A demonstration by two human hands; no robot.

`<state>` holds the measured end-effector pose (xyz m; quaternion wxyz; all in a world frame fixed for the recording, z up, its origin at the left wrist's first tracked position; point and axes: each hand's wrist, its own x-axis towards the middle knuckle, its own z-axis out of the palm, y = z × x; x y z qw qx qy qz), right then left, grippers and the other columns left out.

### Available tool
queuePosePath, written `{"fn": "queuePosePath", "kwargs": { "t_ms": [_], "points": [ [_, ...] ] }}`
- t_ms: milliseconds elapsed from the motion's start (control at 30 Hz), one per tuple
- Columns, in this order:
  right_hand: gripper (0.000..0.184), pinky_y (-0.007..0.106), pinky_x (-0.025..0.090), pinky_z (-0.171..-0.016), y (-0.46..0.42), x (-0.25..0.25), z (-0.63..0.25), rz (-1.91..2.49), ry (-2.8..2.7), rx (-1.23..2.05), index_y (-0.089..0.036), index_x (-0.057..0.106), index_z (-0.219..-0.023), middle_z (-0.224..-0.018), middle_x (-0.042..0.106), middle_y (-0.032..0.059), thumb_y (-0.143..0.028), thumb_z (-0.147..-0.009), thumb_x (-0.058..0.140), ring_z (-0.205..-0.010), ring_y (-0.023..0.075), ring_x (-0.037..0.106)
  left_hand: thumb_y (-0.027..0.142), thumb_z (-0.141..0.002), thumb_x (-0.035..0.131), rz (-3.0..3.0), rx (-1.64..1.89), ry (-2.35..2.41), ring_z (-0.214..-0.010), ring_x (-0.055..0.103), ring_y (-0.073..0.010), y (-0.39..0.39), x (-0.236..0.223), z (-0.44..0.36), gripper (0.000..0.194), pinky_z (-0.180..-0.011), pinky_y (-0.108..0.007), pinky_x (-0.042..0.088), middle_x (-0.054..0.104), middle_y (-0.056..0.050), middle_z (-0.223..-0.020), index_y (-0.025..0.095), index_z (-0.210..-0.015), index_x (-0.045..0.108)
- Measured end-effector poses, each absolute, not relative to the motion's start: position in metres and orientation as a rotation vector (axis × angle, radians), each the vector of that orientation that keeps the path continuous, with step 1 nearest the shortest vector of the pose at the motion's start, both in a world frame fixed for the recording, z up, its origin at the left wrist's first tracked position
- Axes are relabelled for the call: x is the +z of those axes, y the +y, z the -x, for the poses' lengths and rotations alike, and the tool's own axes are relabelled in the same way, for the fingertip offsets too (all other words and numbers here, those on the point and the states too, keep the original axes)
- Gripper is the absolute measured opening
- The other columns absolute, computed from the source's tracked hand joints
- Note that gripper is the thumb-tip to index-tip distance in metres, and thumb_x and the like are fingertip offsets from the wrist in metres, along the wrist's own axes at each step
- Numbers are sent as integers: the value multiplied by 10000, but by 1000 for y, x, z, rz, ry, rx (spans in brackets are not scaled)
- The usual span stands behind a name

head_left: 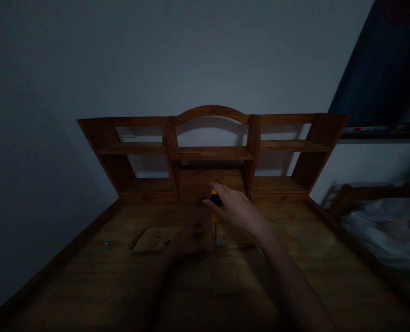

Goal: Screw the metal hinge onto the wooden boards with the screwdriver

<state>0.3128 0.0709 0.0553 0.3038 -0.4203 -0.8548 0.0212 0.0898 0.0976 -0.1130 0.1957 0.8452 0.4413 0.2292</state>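
A screwdriver (214,217) with a yellow and black handle stands upright, its shaft pointing down. My right hand (232,205) is closed around the handle from the right. Under the tip lies a small metal piece (220,243), too dim to name surely. My left hand (187,240) is low beside the shaft, its fingers bent toward the metal piece; shadow hides what they grip. Left of that hand is a light wooden piece (153,239) with an uneven left end. Another flat light piece (225,276) lies in front of the metal piece.
The wooden desk top (97,286) has a raised edge on each side. A small shiny cylinder (108,246) and a thin object (86,253) lie at left. Behind stands a wooden shelf unit (212,153) against the wall. A bed (388,221) is at right.
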Motion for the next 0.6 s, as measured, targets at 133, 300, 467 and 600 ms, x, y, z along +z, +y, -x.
{"fn": "queuePosePath", "kwargs": {
  "t_ms": [133,300,467,600],
  "points": [
    [622,449,446,-983,69,57,-315,1033,-2307,114,-188,242,-1515,-1382,509,142,-319,-944,453,-1215,277,534,660,-634,757,-2353,617,1205,-1167,523,-324,99,-115,-89,775,-1008,-490,425,527,-100,-1304,321,-1313,594],
    [448,384,482,-900,68,57,-314,1028,-2299,94,-193,423,-1381,-1248,602,110,-327,-955,463,-1090,250,603,643,-619,777,-2337,620,1209,-1164,528,-317,101,-115,-89,762,-1017,-485,414,544,-81,-1293,338,-1296,604],
    [439,403,493,-835,71,56,-313,1101,-2284,56,-195,483,-1307,-1115,652,100,-449,-949,477,-968,264,638,611,-630,788,-2339,641,1176,-1160,529,-293,99,-113,-91,733,-1015,-454,421,558,-67,-1268,348,-1289,603],
    [671,405,437,-987,73,55,-318,995,-2304,138,-229,253,-1510,-1364,526,115,-275,-900,527,-1192,254,547,611,-621,794,-2341,662,1181,-1155,529,-289,102,-117,-90,721,-1009,-451,427,549,-75,-1270,331,-1264,625]
  ]
}}
